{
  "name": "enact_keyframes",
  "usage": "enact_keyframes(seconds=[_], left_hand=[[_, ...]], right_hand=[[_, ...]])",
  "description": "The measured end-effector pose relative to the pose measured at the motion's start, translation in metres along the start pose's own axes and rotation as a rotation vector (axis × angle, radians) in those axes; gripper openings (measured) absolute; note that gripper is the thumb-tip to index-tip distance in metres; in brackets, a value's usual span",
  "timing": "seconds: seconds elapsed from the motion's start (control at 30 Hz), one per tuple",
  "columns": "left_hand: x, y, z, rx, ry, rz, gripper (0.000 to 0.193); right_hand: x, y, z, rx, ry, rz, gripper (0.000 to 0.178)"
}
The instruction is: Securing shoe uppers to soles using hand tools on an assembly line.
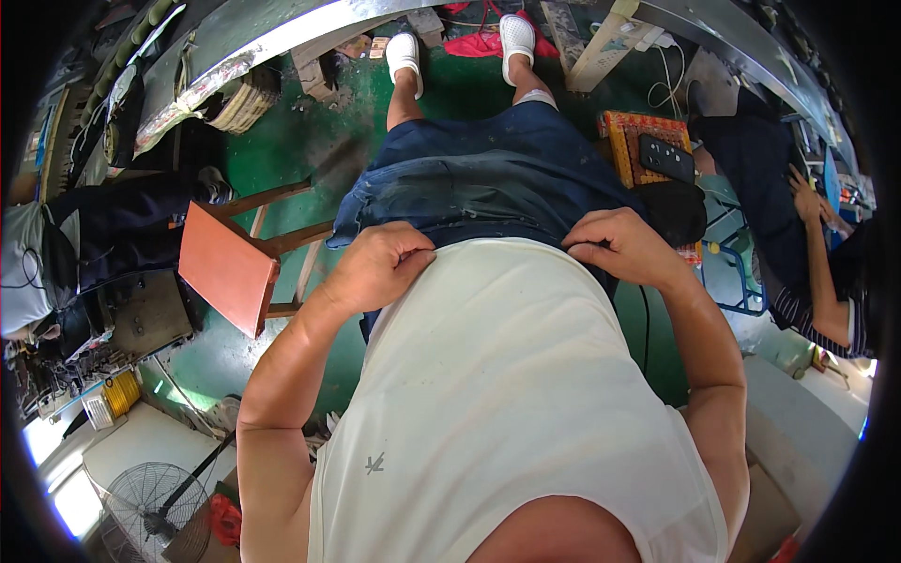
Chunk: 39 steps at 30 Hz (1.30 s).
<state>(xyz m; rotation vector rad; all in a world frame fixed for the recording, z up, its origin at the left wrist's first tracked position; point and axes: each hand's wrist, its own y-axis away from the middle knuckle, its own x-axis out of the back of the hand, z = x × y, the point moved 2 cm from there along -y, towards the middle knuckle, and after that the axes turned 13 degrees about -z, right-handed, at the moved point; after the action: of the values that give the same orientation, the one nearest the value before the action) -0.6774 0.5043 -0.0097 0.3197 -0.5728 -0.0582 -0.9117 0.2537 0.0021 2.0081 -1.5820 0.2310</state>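
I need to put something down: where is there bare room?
The reddish stool seat, left of the left hand, looks bare, as does smudged green floor between it and the left white clog. Crowded: the orange seat beyond the right hand, bearing a black device.

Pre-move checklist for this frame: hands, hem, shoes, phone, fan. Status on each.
1. Left hand pinching the shirt hem: ok.
2. Right hand pinching the hem at the other side: ok.
3. Both hands free: not ok, each is on the hem.
4. Shoes on both feet: ok, both white ones are worn.
5. Phone off the floor: ok, it lies on the orange beaded mat.
6. Fan running or stopped: cannot tell from a still picture.
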Motion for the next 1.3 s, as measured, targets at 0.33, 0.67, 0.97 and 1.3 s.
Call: enact_keyframes(seconds=[0.33,0.67,0.97,1.3], left_hand=[[0.009,0.009,0.003,0.165,0.04,0.038,0.009],[0.002,0.015,-0.035,0.31,0.434,-0.21,0.02],[-0.004,0.032,-0.041,0.237,0.488,-0.164,0.016],[0.022,0.054,0.018,-0.105,0.318,0.102,0.004]], right_hand=[[0.005,-0.005,-0.01,0.018,0.021,0.02,0.014],[0.006,-0.011,-0.008,-0.044,-0.072,-0.015,0.013],[0.005,-0.018,-0.004,-0.099,-0.122,-0.048,0.014],[0.02,0.003,-0.005,-0.024,-0.108,-0.104,0.012]])
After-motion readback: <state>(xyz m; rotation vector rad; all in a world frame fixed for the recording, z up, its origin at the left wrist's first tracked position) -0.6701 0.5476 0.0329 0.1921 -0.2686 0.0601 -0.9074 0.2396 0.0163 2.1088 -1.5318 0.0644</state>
